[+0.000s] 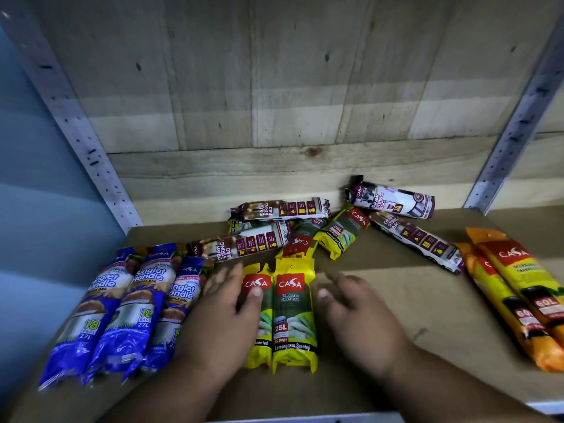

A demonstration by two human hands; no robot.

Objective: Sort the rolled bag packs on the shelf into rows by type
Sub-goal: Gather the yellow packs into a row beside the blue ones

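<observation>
Three blue Singlet Handle packs (122, 312) lie side by side at the front left of the shelf (396, 288). Two yellow-green 25L packs (293, 319) lie side by side at the front middle. My left hand (222, 319) rests flat on the left one of these two, thumb on its red label. My right hand (357, 312) hovers, fingers apart, just right of the second one, holding nothing. Two orange 60L packs (518, 294) lie at the right. At the back, several maroon Draw String packs (280, 209) and more yellow-green packs (341, 233) lie mixed in a loose heap.
A wooden plank wall (274, 102) closes the back of the shelf. Perforated metal uprights stand at the left (76, 123) and right (512, 132). Bare shelf board shows between the yellow-green pair and the orange packs.
</observation>
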